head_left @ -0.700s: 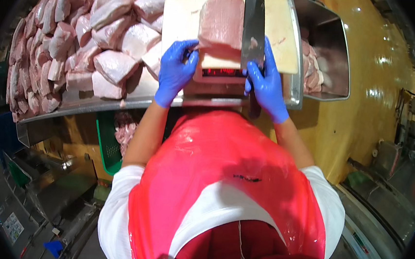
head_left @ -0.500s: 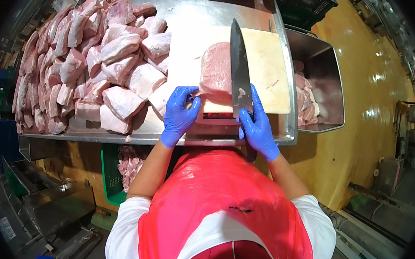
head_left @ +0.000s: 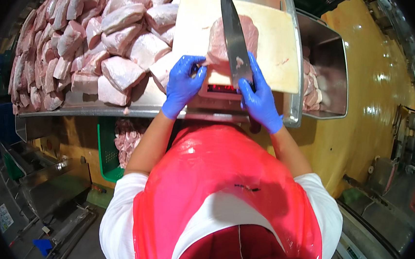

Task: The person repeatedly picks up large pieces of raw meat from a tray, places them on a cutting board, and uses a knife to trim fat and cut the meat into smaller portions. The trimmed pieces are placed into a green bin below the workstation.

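A boneless pink meat block (head_left: 217, 35) lies on a cream cutting board (head_left: 275, 37). My right hand (head_left: 261, 99), in a blue glove, grips a large knife (head_left: 234, 34), whose dark blade extends over the block, tip angled up and left. My left hand (head_left: 184, 84), also blue-gloved, has its fingers curled at the block's lower-left corner; what is between the fingertips is too small to make out. Under the board's near edge, a scale's red display (head_left: 219, 88) is partly hidden.
Many raw meat pieces (head_left: 124, 67) pile on the steel table (head_left: 141, 106), left of the board. A steel bin (head_left: 334, 71) with meat stands right. A green crate (head_left: 105, 155) holds scraps below, and a dark crate (head_left: 315, 1) sits at the back.
The blade has swung from upright along the block's right side to a leftward slant across the block. My left hand stays at the corner. The whole view has also shifted.
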`<state>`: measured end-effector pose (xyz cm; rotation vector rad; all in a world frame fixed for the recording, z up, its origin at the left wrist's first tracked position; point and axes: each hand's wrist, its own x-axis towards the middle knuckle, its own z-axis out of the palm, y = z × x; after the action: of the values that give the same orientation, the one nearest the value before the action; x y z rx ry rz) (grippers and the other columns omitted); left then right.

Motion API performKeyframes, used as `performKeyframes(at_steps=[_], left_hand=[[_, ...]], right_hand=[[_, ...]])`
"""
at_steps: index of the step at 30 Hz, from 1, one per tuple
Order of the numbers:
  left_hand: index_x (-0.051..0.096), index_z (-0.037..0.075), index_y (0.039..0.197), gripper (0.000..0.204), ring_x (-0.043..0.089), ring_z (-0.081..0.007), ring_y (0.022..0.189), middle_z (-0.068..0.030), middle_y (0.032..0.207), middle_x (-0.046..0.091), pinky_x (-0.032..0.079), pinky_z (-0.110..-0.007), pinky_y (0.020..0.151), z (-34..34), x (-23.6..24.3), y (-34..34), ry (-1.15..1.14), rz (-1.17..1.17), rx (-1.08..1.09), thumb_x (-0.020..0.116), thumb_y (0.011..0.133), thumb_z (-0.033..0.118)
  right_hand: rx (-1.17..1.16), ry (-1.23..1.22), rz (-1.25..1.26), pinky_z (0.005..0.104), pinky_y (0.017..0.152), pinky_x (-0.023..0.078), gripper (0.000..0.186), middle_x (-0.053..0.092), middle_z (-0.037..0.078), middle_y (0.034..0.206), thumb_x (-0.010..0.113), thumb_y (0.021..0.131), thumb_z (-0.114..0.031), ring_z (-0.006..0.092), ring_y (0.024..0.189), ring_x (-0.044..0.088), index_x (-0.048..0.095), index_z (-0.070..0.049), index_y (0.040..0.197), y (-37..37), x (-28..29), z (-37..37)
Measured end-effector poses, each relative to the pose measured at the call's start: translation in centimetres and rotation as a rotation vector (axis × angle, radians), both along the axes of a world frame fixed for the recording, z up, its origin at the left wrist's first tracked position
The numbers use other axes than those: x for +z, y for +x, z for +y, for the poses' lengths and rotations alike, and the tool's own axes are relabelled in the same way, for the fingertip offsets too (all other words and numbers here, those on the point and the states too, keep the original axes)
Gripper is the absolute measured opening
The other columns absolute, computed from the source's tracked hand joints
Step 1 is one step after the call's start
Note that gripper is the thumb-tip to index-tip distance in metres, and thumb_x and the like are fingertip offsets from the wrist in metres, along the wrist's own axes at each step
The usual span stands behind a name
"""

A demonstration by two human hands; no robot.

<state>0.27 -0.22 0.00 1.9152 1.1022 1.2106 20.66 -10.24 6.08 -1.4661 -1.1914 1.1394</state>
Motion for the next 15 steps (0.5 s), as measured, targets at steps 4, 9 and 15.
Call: performKeyframes(at_steps=[4,9,15], left_hand=[[0.069,0.002,0.103,0.019,0.066,-0.022,0.074,-0.0113,0.089,0.065,0.055,-0.033,0.071,-0.1,0.3,0.0,-0.001,0.007,0.008,0.072,0.084,0.002],[0.068,0.005,0.102,0.021,0.065,-0.0302,0.084,-0.0121,0.091,0.066,0.053,-0.04,0.077,-0.2,0.7,-0.5,0.134,0.112,-0.042,0.073,0.081,0.004],[0.07,0.008,0.101,0.024,0.066,-0.027,0.085,-0.0088,0.092,0.069,0.054,-0.037,0.077,0.1,1.5,-0.1,0.313,0.205,-0.037,0.078,0.078,0.005]], right_hand=[[-0.003,0.005,-0.106,0.0285,0.066,0.047,0.066,0.062,0.006,0.085,0.053,0.099,-0.01,0.0091,0.069,0.049,0.029,-0.012,0.161,0.3,0.5,0.0],[0.065,0.081,-0.341,0.0404,0.079,0.053,0.065,0.068,0.027,0.108,0.051,0.099,-0.012,0.0318,0.082,0.066,0.029,-0.012,0.161,0.0,1.2,-0.3],[0.157,0.336,-0.628,0.0548,0.077,0.053,0.068,0.066,0.029,0.103,0.053,0.098,-0.013,0.0489,0.089,0.065,0.027,-0.013,0.16,-2.3,0.3,4.5]])
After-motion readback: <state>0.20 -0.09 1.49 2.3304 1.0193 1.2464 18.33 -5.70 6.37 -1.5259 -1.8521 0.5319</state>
